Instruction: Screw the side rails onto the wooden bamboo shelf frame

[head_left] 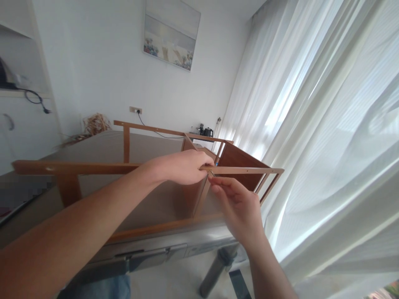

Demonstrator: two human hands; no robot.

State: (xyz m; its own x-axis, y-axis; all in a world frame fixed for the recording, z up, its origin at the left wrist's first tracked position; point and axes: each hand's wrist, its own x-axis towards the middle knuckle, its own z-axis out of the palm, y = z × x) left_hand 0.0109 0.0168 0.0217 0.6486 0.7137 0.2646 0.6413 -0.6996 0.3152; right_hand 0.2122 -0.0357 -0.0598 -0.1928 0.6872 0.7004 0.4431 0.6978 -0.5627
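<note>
A brown wooden frame with rails and panels lies on its side across the table. Its near upper rail [93, 167] runs from the far left to the right, with small holes in it. My left hand [187, 166] is closed around this rail, beside an inner panel [192, 191]. Just right of it, my right hand [238, 203] pinches a small metal screw [212, 172] between thumb and fingertips, against the rail. The screw's tip is too small to make out. A wider brown panel [243, 160] closes the frame's right end.
The grey tabletop [146, 199] carries the frame; a table leg [215, 270] stands below its front edge. White curtains [327, 145] hang close on the right. Dried stalks [96, 123] lie at the back left, and a black kettle [208, 132] stands behind the frame.
</note>
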